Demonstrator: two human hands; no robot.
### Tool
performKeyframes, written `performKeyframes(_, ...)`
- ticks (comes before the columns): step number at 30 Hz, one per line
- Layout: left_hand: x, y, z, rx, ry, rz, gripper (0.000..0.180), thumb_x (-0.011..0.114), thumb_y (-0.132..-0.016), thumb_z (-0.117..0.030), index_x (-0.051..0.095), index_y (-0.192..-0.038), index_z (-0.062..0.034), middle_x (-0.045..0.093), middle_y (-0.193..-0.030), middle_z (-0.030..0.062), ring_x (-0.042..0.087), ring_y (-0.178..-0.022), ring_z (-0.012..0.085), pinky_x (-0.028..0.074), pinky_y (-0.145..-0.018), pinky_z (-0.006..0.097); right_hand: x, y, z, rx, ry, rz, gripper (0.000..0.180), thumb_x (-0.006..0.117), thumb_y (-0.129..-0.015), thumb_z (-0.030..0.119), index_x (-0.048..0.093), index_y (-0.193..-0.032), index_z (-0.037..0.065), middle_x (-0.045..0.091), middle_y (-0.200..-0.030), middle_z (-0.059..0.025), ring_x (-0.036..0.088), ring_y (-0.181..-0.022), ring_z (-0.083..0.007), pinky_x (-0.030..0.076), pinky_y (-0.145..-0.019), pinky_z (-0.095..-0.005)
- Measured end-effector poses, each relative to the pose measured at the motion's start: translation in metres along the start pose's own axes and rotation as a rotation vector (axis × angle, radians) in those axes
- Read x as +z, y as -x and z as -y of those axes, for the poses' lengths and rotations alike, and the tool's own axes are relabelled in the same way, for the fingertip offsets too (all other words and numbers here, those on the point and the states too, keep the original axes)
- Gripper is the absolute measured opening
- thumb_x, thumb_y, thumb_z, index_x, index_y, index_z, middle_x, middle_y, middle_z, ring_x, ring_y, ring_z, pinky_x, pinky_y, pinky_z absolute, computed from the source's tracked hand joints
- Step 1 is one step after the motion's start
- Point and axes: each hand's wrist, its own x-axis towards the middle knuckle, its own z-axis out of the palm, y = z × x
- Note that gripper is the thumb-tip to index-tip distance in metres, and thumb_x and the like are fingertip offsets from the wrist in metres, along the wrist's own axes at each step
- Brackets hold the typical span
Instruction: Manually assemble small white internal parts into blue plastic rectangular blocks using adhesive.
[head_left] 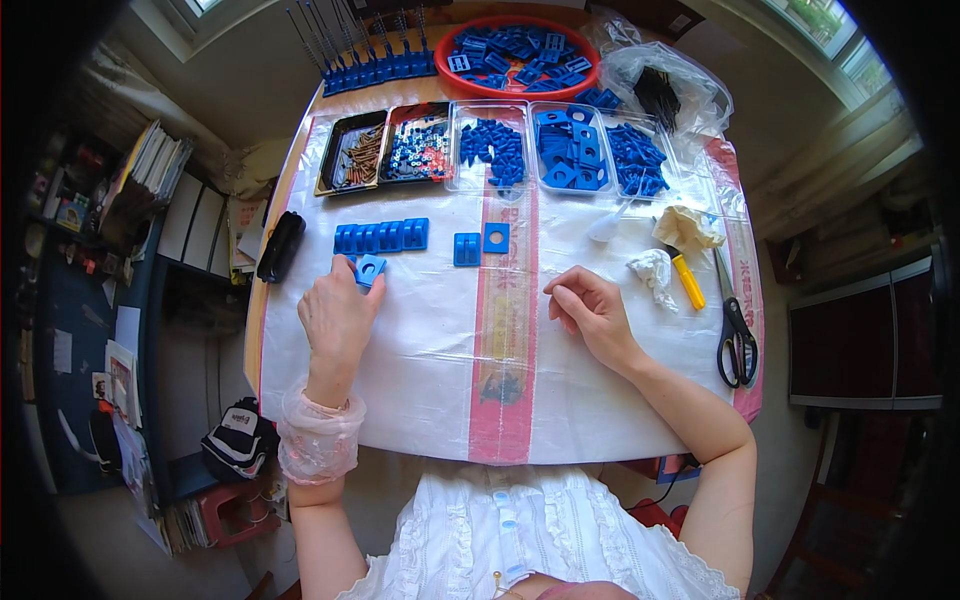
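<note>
Thumb and fingers of my left hand (338,318) pinch a blue square plate with a round hole (370,267). Just beyond it stands a row of ridged blue plastic pieces (380,237), set side by side. To the right lie a grooved blue block (466,250) and a second holed blue plate (496,238), their edges close together. My right hand (592,312) rests over the sheet at the right of the middle, fingers curled in, with nothing seen in it.
Trays of screws (363,158), small nuts (418,150), blue plugs (492,150) and holed plates (570,150) line the back. Behind them sits a red basin (440,65) of blue parts. Scissors (738,345), a yellow-handled tool (689,283) and crumpled tissue (655,272) lie right; a black case (282,246) left.
</note>
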Motion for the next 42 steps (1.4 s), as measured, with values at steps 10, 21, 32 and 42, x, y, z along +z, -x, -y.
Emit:
performKeyframes(10,-0.024,0.007,-0.035,0.185,0.177,0.009,0.036,0.078,-0.080,-0.032,0.062,-0.100,-0.0062,0.068,-0.072,0.0121,0.069,-0.070,0.0297,0.054,-0.065,0.039,-0.001,0.000,-0.003,0.002,-0.004,-0.003,0.013,0.054,-0.099,0.012,0.062,-0.099,0.002,0.061,-0.074,0.0005,0.051,-0.062,-0.0017,0.037,-0.051,-0.0175)
performKeyframes(21,0.012,-0.018,-0.085,0.498,0.290,0.120,0.046,0.078,-0.078,-0.021,0.062,-0.117,-0.0017,0.060,-0.108,0.0128,0.060,-0.105,0.0286,0.051,-0.085,0.038,-0.001,0.000,-0.005,0.000,-0.012,0.010,0.013,0.055,-0.098,0.012,0.063,-0.101,0.001,0.060,-0.075,-0.0002,0.052,-0.063,-0.0019,0.036,-0.050,-0.0172)
performKeyframes(32,0.018,-0.036,-0.108,0.579,0.346,0.137,0.042,0.079,-0.075,-0.016,0.063,-0.113,-0.0065,0.057,-0.107,0.0129,0.056,-0.104,0.0318,0.047,-0.089,0.039,-0.001,0.002,-0.004,0.006,-0.013,0.020,0.013,0.055,-0.098,0.011,0.063,-0.101,0.001,0.060,-0.078,0.0000,0.055,-0.069,-0.0026,0.037,-0.053,-0.0175)
performKeyframes(42,0.035,-0.050,-0.104,0.672,0.437,0.156,0.037,0.079,-0.074,-0.013,0.059,-0.102,-0.0011,0.056,-0.101,0.0140,0.054,-0.100,0.0326,0.044,-0.088,0.039,0.000,0.001,-0.002,0.009,-0.014,-0.004,0.013,0.055,-0.098,0.011,0.063,-0.100,0.001,0.061,-0.077,0.0000,0.054,-0.067,-0.0022,0.037,-0.052,-0.0176)
